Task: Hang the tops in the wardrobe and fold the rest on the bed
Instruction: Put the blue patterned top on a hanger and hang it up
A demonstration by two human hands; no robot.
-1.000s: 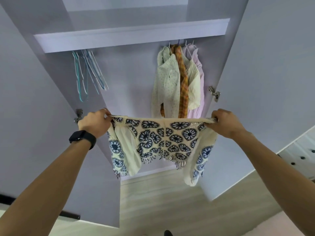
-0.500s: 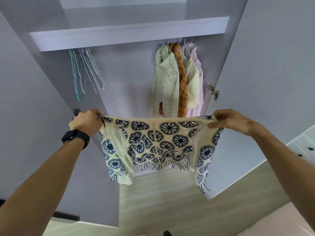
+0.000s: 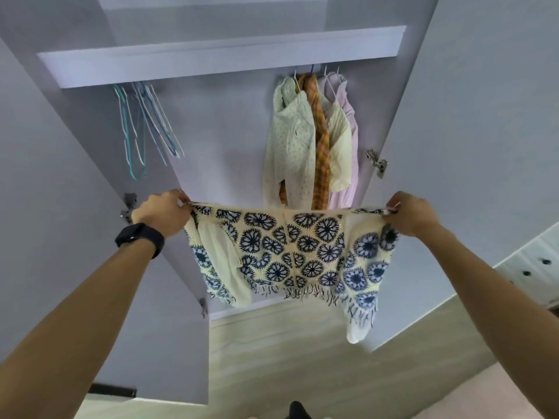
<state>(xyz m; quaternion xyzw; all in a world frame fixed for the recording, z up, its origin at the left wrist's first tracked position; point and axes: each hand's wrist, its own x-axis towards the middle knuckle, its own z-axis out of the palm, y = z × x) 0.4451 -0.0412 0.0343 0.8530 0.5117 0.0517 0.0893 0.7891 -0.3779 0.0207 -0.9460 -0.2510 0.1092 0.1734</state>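
A cream top point(image 3: 290, 252) with dark blue flower circles and a fringed hem hangs stretched flat between my two hands, in front of the open wardrobe point(image 3: 217, 55). My left hand point(image 3: 161, 214), with a black watch on the wrist, grips its upper left corner. My right hand point(image 3: 413, 214) pinches the upper right corner. Several tops point(image 3: 308, 140) hang on the rail at the wardrobe's right. Several bare hangers point(image 3: 145, 128) hang at the left of the rail.
The wardrobe's left door point(image 3: 60, 237) and right door point(image 3: 472, 146) stand open on either side of me. A white drawer unit point(image 3: 535, 267) is at the far right. Pale wood floor point(image 3: 287, 358) lies below.
My right hand has gone from a loose hold to a firm pinch on the corner, and the top is pulled taut and level again. The right sleeve has swung down.
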